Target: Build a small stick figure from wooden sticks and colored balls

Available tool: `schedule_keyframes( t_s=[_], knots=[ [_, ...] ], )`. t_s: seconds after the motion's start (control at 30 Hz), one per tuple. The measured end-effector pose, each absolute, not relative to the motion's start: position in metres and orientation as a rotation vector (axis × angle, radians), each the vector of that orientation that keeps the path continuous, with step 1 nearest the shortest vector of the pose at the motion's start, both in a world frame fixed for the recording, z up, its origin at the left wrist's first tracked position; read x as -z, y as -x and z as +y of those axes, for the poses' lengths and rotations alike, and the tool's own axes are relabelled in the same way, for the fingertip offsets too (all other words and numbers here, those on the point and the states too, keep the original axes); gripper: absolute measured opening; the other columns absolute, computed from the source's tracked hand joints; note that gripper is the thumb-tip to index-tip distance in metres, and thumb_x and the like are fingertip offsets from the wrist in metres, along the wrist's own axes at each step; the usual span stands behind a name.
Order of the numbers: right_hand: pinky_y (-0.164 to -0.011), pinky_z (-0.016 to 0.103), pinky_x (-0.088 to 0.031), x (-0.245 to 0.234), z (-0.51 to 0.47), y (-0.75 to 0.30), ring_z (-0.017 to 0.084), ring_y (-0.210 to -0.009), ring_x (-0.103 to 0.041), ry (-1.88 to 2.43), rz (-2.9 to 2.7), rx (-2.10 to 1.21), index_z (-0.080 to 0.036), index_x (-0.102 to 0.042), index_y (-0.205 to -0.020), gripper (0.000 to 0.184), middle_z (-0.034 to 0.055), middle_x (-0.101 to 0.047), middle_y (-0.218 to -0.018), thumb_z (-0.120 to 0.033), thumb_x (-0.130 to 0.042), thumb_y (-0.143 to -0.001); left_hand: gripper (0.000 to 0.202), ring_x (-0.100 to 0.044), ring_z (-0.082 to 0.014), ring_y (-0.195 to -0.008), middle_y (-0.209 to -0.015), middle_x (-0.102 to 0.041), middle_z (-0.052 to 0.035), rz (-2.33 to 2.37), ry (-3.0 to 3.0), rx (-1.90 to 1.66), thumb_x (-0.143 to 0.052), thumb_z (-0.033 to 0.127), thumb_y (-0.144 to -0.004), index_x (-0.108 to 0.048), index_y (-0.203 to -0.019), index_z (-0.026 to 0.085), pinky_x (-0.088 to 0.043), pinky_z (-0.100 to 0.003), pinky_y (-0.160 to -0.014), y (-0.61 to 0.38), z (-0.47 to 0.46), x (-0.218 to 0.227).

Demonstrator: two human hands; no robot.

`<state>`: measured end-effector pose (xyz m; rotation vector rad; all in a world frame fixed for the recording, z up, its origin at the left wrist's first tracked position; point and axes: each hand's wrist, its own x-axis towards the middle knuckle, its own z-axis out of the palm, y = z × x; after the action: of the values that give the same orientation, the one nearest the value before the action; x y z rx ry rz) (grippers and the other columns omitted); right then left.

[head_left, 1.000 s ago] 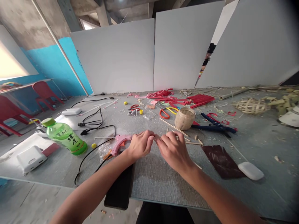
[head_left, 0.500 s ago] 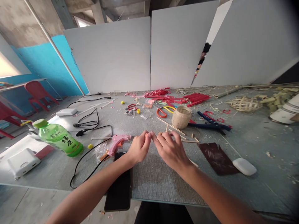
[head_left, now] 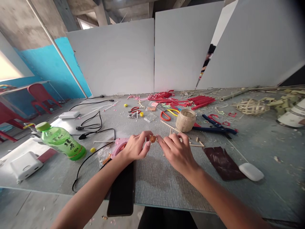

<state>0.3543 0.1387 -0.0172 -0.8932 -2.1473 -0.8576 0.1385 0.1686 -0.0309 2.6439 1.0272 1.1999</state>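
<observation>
A small round orange-brown piece point(head_left: 152, 139) sits at the fingertips of my left hand point(head_left: 137, 146), between thumb and forefinger. My right hand point(head_left: 177, 152) comes from the other side with its fingers curled, its forefinger tip touching or almost touching the piece. What lies inside the right fingers is hidden. Behind my left hand lies a pink glue gun point(head_left: 118, 149), partly covered by the hand. A black phone point(head_left: 121, 190) rests under my left forearm at the table's front edge. Short wooden sticks point(head_left: 196, 145) lie just beyond my right hand.
A woven round jar point(head_left: 185, 121) stands behind the hands, near blue-handled cutters point(head_left: 214, 128). At right are a dark brown sheet point(head_left: 222, 162) and a white oval case point(head_left: 251, 171). A green bottle point(head_left: 63, 143) leans at left beside black cables point(head_left: 95, 127). Red strips point(head_left: 202, 101) lie farther back.
My left hand has shifted slightly left and its fingers have loosened, so the round brown piece now shows. The fingertips of both hands are a little farther apart.
</observation>
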Motion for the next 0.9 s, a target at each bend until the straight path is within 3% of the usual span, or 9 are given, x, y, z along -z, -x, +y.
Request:
schedule_keyframes(
  t_s=[0.2, 0.33, 0.6, 0.73, 0.83, 0.9],
  knots=[
    [-0.091, 0.041, -0.032, 0.019, 0.138, -0.353, 0.021, -0.083, -0.047, 0.872, -2.179, 0.885, -0.016, -0.075, -0.111, 0.023, 0.0020, -0.065, -0.074, -0.012, -0.054, -0.102, 0.029, -0.074, -0.0168, -0.075, -0.092, -0.073, -0.0063, 0.886, -3.045, -1.057, -0.031, 0.038, -0.112, -0.047, -0.124, 0.017, -0.055, -0.024, -0.059, -0.136, 0.176, 0.027],
    [-0.092, 0.041, -0.033, 0.019, 0.136, -0.350, 0.021, -0.083, -0.048, 0.889, -2.183, 0.859, -0.017, -0.075, -0.105, 0.021, 0.0022, -0.065, -0.075, -0.012, -0.055, -0.101, 0.023, -0.071, -0.0137, -0.068, -0.087, -0.071, -0.0041, 0.954, -3.138, -1.116, -0.030, 0.027, -0.112, -0.050, -0.116, 0.017, -0.051, -0.021, -0.053, -0.141, 0.175, 0.033],
    [-0.091, 0.041, -0.034, 0.017, 0.134, -0.347, 0.022, -0.082, -0.047, 0.885, -2.160, 0.843, -0.014, -0.075, -0.102, 0.019, 0.0023, -0.063, -0.073, -0.011, -0.057, -0.101, 0.017, -0.062, -0.0130, -0.058, -0.075, -0.066, -0.0004, 1.017, -3.270, -1.274, -0.037, 0.020, -0.110, -0.052, -0.102, 0.018, -0.038, -0.025, -0.048, -0.148, 0.171, 0.031],
    [-0.091, 0.041, -0.034, 0.018, 0.135, -0.348, 0.021, -0.082, -0.048, 0.886, -2.156, 0.838, -0.015, -0.076, -0.097, 0.020, 0.0020, -0.063, -0.072, -0.011, -0.057, -0.101, 0.024, -0.063, -0.0123, -0.057, -0.079, -0.069, -0.0017, 0.967, -3.098, -1.266, -0.030, 0.027, -0.112, -0.052, -0.105, 0.018, -0.036, -0.024, -0.048, -0.150, 0.169, 0.034],
    [-0.090, 0.042, -0.034, 0.018, 0.137, -0.351, 0.021, -0.084, -0.050, 0.893, -2.126, 0.838, -0.014, -0.075, -0.107, 0.018, 0.0020, -0.066, -0.075, -0.012, -0.059, -0.101, 0.038, -0.067, -0.0140, -0.064, -0.089, -0.073, -0.0051, 1.107, -2.738, -1.282, -0.021, 0.041, -0.113, -0.052, -0.118, 0.018, -0.045, -0.025, -0.057, -0.148, 0.166, 0.036],
    [-0.090, 0.042, -0.033, 0.017, 0.138, -0.354, 0.022, -0.086, -0.051, 0.895, -2.103, 0.847, -0.014, -0.075, -0.113, 0.019, 0.0025, -0.069, -0.078, -0.012, -0.059, -0.101, 0.045, -0.067, -0.0155, -0.068, -0.088, -0.072, -0.0054, 1.200, -2.489, -1.270, -0.019, 0.047, -0.112, -0.053, -0.118, 0.018, -0.047, -0.027, -0.063, -0.147, 0.164, 0.035]
  ],
)
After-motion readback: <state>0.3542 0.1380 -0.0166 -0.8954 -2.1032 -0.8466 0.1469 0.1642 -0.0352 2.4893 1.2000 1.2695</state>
